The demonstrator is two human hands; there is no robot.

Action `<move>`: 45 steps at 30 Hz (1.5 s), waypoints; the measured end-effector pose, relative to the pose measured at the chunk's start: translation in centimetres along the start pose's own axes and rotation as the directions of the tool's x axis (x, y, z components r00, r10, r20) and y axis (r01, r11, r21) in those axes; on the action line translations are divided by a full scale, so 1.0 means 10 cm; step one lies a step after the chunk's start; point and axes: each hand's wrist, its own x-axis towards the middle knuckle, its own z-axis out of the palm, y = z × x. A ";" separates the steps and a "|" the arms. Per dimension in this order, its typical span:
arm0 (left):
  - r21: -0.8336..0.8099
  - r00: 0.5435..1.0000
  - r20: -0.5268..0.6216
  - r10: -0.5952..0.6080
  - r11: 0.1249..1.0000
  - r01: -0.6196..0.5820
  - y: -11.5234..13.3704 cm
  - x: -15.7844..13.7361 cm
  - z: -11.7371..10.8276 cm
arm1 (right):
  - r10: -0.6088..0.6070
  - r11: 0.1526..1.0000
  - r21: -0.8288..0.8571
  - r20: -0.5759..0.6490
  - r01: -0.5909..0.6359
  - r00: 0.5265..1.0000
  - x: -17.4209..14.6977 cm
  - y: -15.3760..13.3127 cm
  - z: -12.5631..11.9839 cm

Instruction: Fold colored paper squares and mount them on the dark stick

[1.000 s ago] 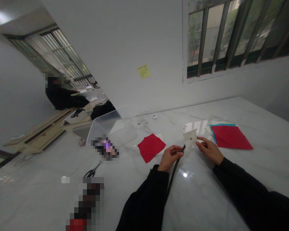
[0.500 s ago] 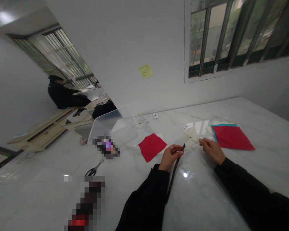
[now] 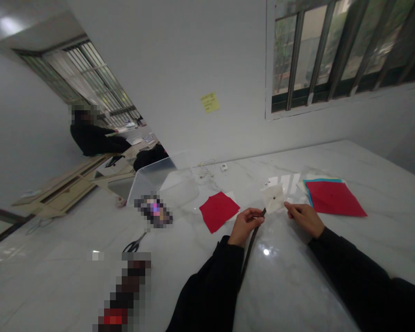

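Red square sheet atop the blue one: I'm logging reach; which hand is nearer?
Right. The right hand is left of that red sheet; the left hand, holding a dark flat strip, is farther left.

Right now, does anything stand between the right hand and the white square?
Nothing visible: the right hand is at the right edge of the white square, contact unclear. The strip, in the left hand, is on the other side.

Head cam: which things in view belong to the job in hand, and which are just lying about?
Job:
dark strip, held in the left hand
pale piece by the right hand, contact unclear
probably the red pieces and red-topped stack

Seemingly just lying about:
scissors, untouched
clear plastic bin
yellow note, on the wall
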 end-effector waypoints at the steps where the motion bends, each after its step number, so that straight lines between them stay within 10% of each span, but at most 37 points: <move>1: 0.002 1.000 -0.001 -0.001 1.000 0.001 0.00 0.00 0.00 | -0.001 1.000 0.024 -0.021 0.001 1.000 0.00 0.00 0.00; 7: 0.002 1.000 0.002 0.000 1.000 0.000 0.00 0.01 -0.01 | 0.050 0.979 0.201 -0.151 -0.019 0.987 0.00 0.00 -0.01; 13: -0.011 0.999 -0.036 0.016 1.000 -0.016 -0.04 0.02 -0.03 | 0.025 0.993 0.106 0.231 -0.051 0.973 -0.02 -0.08 0.00; 30: -0.014 0.999 -0.038 0.022 1.000 -0.023 -0.04 0.02 -0.03 | 0.093 0.958 0.282 -0.134 -0.052 0.987 0.02 -0.02 0.03; 37: -0.037 0.999 -0.046 0.015 0.999 -0.016 -0.05 0.02 -0.02 | -0.033 0.948 0.309 0.326 -0.073 0.945 -0.04 -0.10 0.06; 45: -0.040 0.998 -0.060 0.004 0.999 -0.007 -0.05 0.03 -0.02 | 0.012 0.958 0.285 0.059 -0.028 0.998 0.02 0.05 0.05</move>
